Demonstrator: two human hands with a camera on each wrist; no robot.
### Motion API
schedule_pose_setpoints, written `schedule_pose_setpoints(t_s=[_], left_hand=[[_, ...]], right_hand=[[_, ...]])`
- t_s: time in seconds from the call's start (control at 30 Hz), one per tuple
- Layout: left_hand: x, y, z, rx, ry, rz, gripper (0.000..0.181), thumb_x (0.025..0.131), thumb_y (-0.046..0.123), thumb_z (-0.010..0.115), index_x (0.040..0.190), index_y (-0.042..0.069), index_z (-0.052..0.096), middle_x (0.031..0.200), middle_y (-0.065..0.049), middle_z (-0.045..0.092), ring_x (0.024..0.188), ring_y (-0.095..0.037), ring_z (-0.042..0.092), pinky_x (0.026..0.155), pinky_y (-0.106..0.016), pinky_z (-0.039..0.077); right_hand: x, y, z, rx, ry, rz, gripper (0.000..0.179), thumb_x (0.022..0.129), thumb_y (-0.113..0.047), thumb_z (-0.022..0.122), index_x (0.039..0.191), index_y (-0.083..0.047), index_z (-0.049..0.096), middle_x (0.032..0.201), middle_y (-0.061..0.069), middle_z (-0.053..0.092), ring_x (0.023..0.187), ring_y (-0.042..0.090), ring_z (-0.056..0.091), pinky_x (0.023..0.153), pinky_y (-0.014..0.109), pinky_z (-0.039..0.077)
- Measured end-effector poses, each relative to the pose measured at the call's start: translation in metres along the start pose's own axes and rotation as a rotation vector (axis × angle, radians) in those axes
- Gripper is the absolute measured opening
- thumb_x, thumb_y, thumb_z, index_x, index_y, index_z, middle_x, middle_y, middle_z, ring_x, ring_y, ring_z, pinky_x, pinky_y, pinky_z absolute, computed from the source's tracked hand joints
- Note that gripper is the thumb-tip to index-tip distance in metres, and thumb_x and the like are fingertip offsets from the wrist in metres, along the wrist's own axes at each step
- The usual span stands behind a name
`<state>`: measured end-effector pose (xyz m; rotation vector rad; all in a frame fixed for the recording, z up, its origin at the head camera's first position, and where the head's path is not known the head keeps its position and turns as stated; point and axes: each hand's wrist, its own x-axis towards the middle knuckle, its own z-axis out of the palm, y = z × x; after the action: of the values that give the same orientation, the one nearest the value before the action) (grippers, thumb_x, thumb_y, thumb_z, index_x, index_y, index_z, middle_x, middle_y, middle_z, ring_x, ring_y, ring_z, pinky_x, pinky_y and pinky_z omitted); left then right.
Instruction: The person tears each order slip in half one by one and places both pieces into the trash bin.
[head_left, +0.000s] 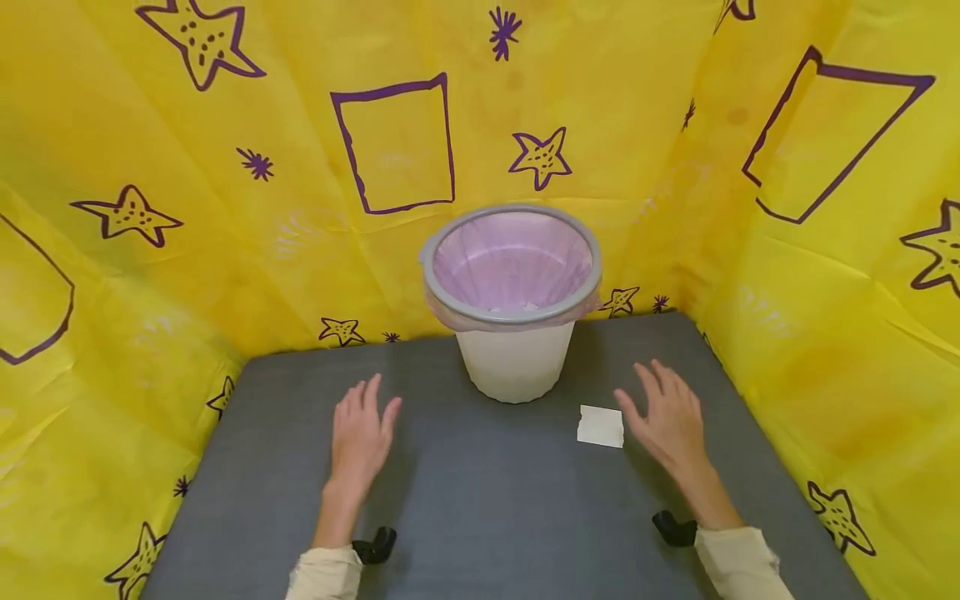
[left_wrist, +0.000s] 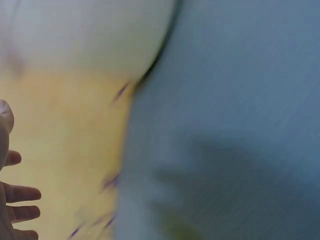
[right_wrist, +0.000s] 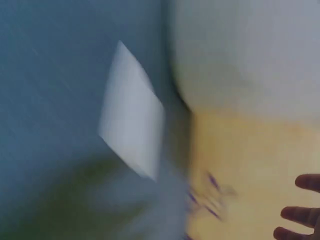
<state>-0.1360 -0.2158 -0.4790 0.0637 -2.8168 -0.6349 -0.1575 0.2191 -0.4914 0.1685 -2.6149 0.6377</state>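
A white bin (head_left: 517, 362) with a grey rim and a pinkish-purple liner stands at the back of the grey table. Inside the liner, a few pale scraps show low down. To the bin's left and nearer the front, my left hand (head_left: 358, 433) hovers with fingers spread and nothing in it. My right hand (head_left: 667, 417) is on the other side, fingers extended and holding nothing. Just left of that right thumb lies a small white piece of paper (head_left: 600, 426) on the table; the right wrist view shows the paper (right_wrist: 132, 112) blurred beside the bin.
Yellow cloth (head_left: 285, 167) with purple stars and outlined shapes hangs behind and on both sides of the grey table (head_left: 487, 508). The bin's back stands close to the rear cloth. Black wrist mounts (head_left: 375, 546) sit at both wrists.
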Motion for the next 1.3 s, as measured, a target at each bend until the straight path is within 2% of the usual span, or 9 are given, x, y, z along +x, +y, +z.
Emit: schedule_pose_setpoints(t_s=[0.1, 0.2, 0.3, 0.47, 0.7, 0.83, 0.93, 1.13, 1.3], left_hand=[[-0.027, 0.023, 0.038, -0.041, -0.053, -0.007, 0.062, 0.1, 0.052, 0.041, 0.149, 0.014, 0.035, 0.149, -0.024, 0.039, 0.142, -0.044, 0.03, 0.117, -0.061, 0.018], [-0.041, 0.038, 0.062, -0.099, -0.073, -0.015, 0.062, 0.1, 0.054, 0.04, 0.149, 0.017, 0.035, 0.149, -0.021, 0.04, 0.143, -0.041, 0.03, 0.117, -0.061, 0.018], [-0.048, 0.044, 0.07, -0.127, -0.069, -0.034, 0.061, 0.1, 0.054, 0.04, 0.149, 0.018, 0.036, 0.149, -0.02, 0.04, 0.143, -0.04, 0.03, 0.117, -0.061, 0.018], [-0.047, 0.055, 0.077, -0.113, -0.087, -0.009, 0.062, 0.1, 0.053, 0.04, 0.149, 0.016, 0.034, 0.148, -0.02, 0.041, 0.143, -0.04, 0.031, 0.117, -0.06, 0.02], [-0.047, 0.094, 0.108, -0.081, -0.078, 0.203, 0.06, 0.099, 0.051, 0.044, 0.144, 0.011, 0.041, 0.138, -0.021, 0.051, 0.132, -0.04, 0.046, 0.109, -0.059, 0.034], [-0.045, 0.112, 0.12, -0.093, -0.081, 0.238, 0.057, 0.098, 0.046, 0.048, 0.143, 0.011, 0.043, 0.135, -0.02, 0.053, 0.129, -0.039, 0.048, 0.109, -0.057, 0.036], [-0.037, 0.125, 0.134, -0.044, -0.099, 0.298, 0.055, 0.098, 0.044, 0.051, 0.141, 0.01, 0.045, 0.132, -0.018, 0.056, 0.126, -0.036, 0.051, 0.106, -0.051, 0.041], [0.01, 0.173, 0.169, 0.131, -0.185, 0.497, 0.052, 0.101, 0.043, 0.046, 0.143, 0.013, 0.04, 0.132, -0.013, 0.054, 0.123, -0.028, 0.054, 0.097, -0.039, 0.05], [0.024, 0.203, 0.185, 0.158, -0.299, 0.509, 0.05, 0.1, 0.037, 0.048, 0.144, 0.013, 0.04, 0.132, -0.015, 0.055, 0.124, -0.029, 0.055, 0.089, -0.039, 0.055]], right_hand=[[-0.026, -0.016, 0.026, 0.003, -0.029, -0.022, 0.057, 0.088, -0.044, 0.062, 0.132, -0.008, 0.056, 0.141, 0.023, 0.05, 0.127, 0.045, 0.046, 0.1, 0.063, 0.036], [-0.034, -0.029, 0.041, 0.018, -0.056, -0.034, 0.058, 0.087, -0.046, 0.063, 0.133, -0.01, 0.056, 0.142, 0.021, 0.05, 0.128, 0.043, 0.046, 0.102, 0.061, 0.036], [-0.034, -0.036, 0.047, 0.02, -0.034, -0.045, 0.059, 0.085, -0.045, 0.066, 0.132, -0.01, 0.057, 0.141, 0.02, 0.051, 0.128, 0.043, 0.047, 0.102, 0.061, 0.036], [-0.035, -0.033, 0.045, 0.0, -0.008, -0.042, 0.058, 0.083, -0.043, 0.067, 0.131, -0.011, 0.058, 0.139, 0.02, 0.052, 0.126, 0.042, 0.048, 0.101, 0.06, 0.038], [-0.045, -0.022, 0.05, -0.06, -0.058, -0.036, 0.061, 0.085, -0.047, 0.065, 0.132, -0.01, 0.057, 0.138, 0.021, 0.053, 0.125, 0.042, 0.049, 0.1, 0.059, 0.039], [-0.051, -0.017, 0.052, -0.071, -0.033, -0.027, 0.061, 0.082, -0.045, 0.068, 0.13, -0.009, 0.059, 0.136, 0.022, 0.055, 0.122, 0.043, 0.051, 0.098, 0.06, 0.04], [-0.044, -0.009, 0.061, -0.092, -0.052, -0.025, 0.06, 0.083, -0.044, 0.067, 0.129, -0.007, 0.059, 0.133, 0.023, 0.056, 0.121, 0.044, 0.052, 0.095, 0.061, 0.041], [0.003, 0.02, 0.085, -0.21, -0.096, 0.013, 0.059, 0.091, -0.05, 0.057, 0.131, -0.006, 0.055, 0.133, 0.026, 0.054, 0.123, 0.045, 0.049, 0.097, 0.061, 0.039], [0.006, 0.034, 0.079, -0.214, -0.236, 0.091, 0.06, 0.092, -0.049, 0.056, 0.135, -0.007, 0.053, 0.138, 0.025, 0.05, 0.126, 0.045, 0.046, 0.1, 0.064, 0.036]])
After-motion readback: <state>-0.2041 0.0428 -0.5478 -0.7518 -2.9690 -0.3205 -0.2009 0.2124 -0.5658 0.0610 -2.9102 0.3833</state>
